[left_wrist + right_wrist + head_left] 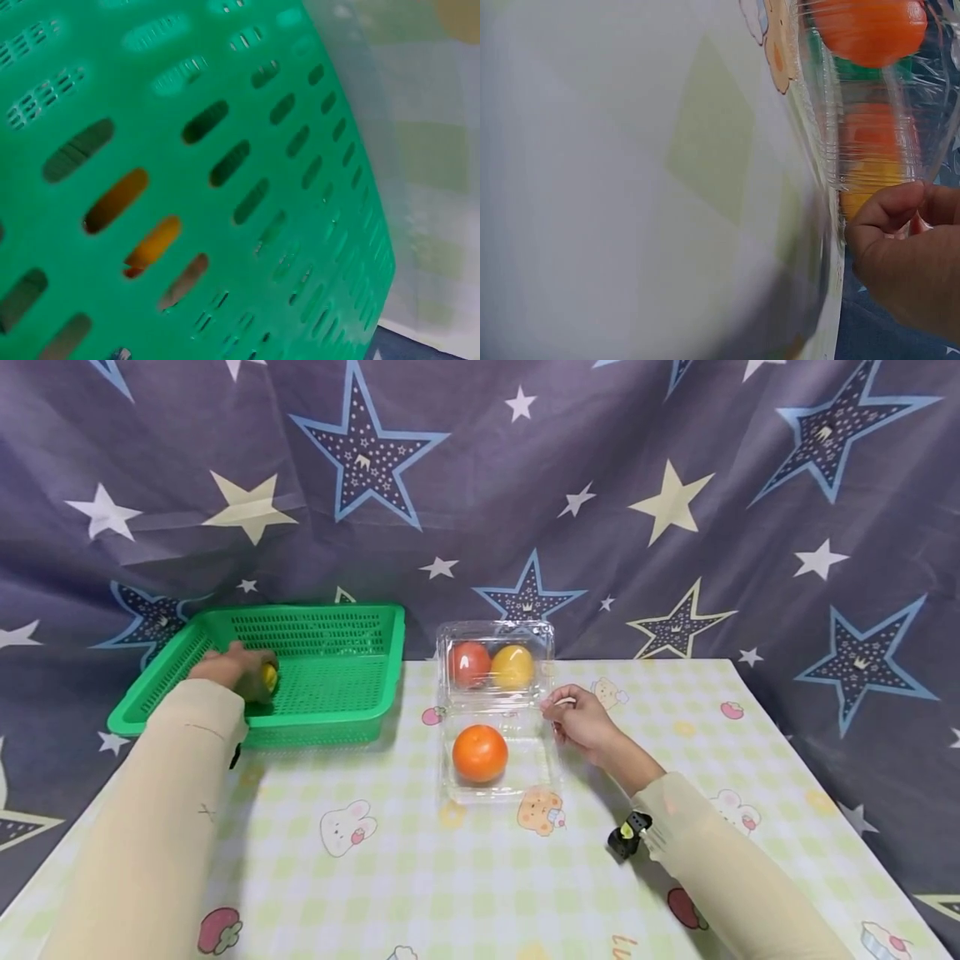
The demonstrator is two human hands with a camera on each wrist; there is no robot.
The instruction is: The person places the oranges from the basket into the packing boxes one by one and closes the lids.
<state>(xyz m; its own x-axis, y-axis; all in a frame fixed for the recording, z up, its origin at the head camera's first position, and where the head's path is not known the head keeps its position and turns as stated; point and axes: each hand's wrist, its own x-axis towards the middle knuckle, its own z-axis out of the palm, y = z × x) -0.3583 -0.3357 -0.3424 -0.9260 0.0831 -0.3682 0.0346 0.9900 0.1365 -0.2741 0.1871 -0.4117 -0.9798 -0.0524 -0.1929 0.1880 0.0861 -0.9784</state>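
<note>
My left hand [228, 668] reaches into the green plastic basket [337, 683] at the left, fingers curled round a yellow fruit [269, 677] that is mostly hidden by the hand. Through the basket's slots, the left wrist view shows a bit of yellow-orange. A clear plastic clamshell box [534, 764] lies opened out at mid-table. An orange [480, 753] sits in its near half; a red fruit [470, 664] and a yellow round fruit [513, 667] are in the far half. With thumb and fingertips, my right hand [581, 722] pinches the box's right edge near the fold.
A checked tablecloth [375, 893] with cartoon prints covers the table. Behind the table hangs a dark curtain [480, 460] with stars, close to the basket and box. A small black device [628, 835] is at the right sleeve.
</note>
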